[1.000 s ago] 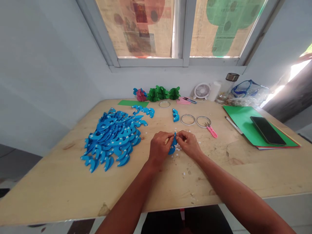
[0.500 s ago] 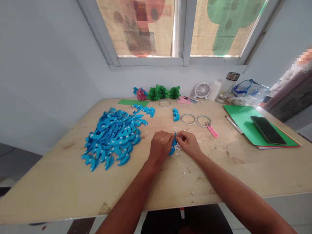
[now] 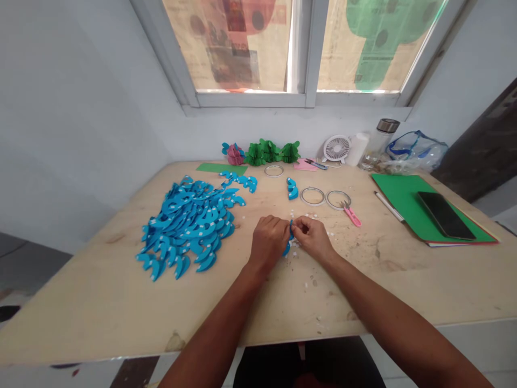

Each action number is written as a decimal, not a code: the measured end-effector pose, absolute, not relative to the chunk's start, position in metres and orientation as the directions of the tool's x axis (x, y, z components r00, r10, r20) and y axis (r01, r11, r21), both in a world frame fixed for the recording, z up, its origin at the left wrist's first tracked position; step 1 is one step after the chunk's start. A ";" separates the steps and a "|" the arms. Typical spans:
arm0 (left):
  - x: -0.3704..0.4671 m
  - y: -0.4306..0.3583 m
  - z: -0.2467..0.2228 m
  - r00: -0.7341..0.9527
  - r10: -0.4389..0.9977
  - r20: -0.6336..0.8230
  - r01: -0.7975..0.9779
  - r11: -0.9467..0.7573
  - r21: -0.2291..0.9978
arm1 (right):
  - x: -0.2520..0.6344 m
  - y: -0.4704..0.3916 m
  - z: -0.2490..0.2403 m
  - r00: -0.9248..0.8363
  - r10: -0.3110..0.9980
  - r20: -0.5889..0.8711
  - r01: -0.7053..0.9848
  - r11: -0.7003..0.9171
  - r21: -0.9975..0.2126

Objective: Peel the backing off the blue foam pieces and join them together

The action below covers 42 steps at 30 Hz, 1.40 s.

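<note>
Close together near the table's middle, both hands grip one blue paper cutout (image 3: 287, 249). My left hand (image 3: 270, 237) is closed over its left side and hides much of it. The fingertips of my right hand (image 3: 310, 233) pinch its upper edge from the right. Small white bits (image 3: 294, 243), which look like tape backing, lie on the wood beside and under the hands. To the left spreads a big heap of curved blue paper cutouts (image 3: 194, 218) with white squares on them. Another small stack of blue cutouts (image 3: 292, 188) lies beyond the hands.
Rolls of tape (image 3: 312, 196) and pink-handled snips (image 3: 353, 214) lie right of centre. A phone (image 3: 446, 215) rests on green sheets (image 3: 398, 202), beside a pen (image 3: 388, 206). Along the wall stand green paper figures (image 3: 269, 151), a small fan (image 3: 337, 148) and a bottle (image 3: 379, 143).
The view has shifted slightly. My left hand covers a little more of the blue cutout, while my right hand keeps its pinch. The person's part at the far right has left the view.
</note>
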<state>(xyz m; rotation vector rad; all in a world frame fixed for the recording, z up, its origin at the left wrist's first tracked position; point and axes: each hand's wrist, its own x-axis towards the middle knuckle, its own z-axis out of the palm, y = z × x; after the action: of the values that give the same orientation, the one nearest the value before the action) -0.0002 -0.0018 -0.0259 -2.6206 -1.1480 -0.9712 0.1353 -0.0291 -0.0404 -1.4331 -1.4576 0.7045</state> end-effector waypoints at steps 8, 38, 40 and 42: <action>-0.003 0.000 -0.025 0.355 0.819 0.451 0.621 -0.567 0.541 | 0.135 -0.030 -0.039 0.119 0.972 0.204 0.419 0.137 -0.897; -0.003 0.000 -0.026 0.351 0.811 0.469 0.582 -0.581 0.568 | 0.137 -0.029 -0.041 0.140 0.974 0.180 0.403 0.109 -0.909; -0.002 -0.001 -0.027 0.356 0.799 0.484 0.613 -0.591 0.525 | 0.137 -0.029 -0.040 0.150 0.973 0.177 0.403 0.103 -0.909; 0.000 -0.003 -0.026 0.367 0.799 0.476 0.619 -0.592 0.516 | 0.138 -0.029 -0.038 0.157 0.972 0.176 0.401 0.100 -0.911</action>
<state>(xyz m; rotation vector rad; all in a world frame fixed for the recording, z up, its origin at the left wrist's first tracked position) -0.0003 -0.0032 -0.0257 -2.7951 -1.4840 -1.2248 0.1378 -0.0292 -0.0384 -1.4663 -1.4060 0.7443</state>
